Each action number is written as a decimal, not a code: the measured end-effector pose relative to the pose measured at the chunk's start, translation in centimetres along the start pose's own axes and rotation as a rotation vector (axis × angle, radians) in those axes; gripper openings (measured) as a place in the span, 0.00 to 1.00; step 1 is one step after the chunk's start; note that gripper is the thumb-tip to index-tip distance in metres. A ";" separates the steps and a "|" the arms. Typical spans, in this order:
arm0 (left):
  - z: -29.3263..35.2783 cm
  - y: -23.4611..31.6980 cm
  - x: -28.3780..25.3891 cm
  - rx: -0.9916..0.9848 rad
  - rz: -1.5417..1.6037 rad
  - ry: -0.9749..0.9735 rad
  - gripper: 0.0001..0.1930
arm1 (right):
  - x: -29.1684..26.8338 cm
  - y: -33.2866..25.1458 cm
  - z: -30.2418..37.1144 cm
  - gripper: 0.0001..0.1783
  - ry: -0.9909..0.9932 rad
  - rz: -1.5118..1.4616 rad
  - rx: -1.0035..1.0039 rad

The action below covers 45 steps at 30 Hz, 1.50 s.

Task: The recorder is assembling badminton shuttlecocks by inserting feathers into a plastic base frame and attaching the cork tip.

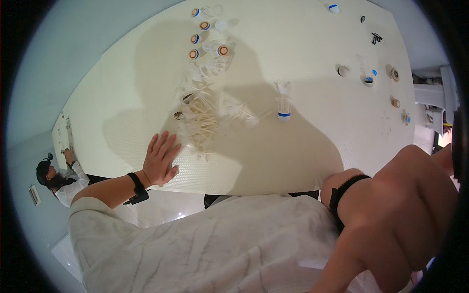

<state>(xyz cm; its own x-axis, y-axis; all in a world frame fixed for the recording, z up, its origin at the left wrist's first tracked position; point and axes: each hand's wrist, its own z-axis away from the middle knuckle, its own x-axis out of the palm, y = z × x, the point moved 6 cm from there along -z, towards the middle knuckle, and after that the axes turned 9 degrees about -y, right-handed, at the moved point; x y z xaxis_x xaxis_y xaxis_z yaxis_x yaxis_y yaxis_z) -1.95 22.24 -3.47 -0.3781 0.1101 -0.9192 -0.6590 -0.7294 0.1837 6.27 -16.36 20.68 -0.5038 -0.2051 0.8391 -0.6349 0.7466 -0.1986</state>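
Observation:
My left hand (159, 158) lies flat near the table's front edge, fingers spread, with nothing in it. Just beyond its fingertips is a loose heap of thin pale sticks (201, 119), mixed with clear plastic pieces. To the right stands a small clear cup with a blue band (284, 115), with white sticks in it. My right hand (395, 210) is raised very close to the camera and looms large at the lower right. Its fingers are bent and mostly hidden or cut off at the right edge, so what they touch cannot be seen.
Small cups with blue bands and brown ring-shaped tops (194, 53) stand at the far middle. Small round parts (343, 71) and a black cord-like piece (376, 37) lie on the table's (303, 53) right side. Another person (58, 178) works at the far left end.

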 end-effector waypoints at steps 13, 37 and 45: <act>-0.1 -0.3 0.0 0.008 -0.009 0.025 0.36 | -1.2 -3.1 1.2 0.41 -0.084 0.194 -0.324; -0.2 -0.1 -1.1 -0.069 0.136 0.039 0.39 | 0.4 -5.0 2.3 0.31 -0.030 0.105 -0.701; 2.0 -0.3 -1.6 -0.418 0.218 0.496 0.32 | 5.0 -5.8 7.0 0.34 -0.204 0.210 -0.854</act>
<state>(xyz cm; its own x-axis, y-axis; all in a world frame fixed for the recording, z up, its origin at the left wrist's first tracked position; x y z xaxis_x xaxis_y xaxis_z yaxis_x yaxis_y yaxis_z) -2.43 23.61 -1.41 -0.0654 -0.3181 -0.9458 -0.2575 -0.9104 0.3240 3.33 -26.20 22.49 -0.7059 -0.0588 0.7059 0.0926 0.9803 0.1742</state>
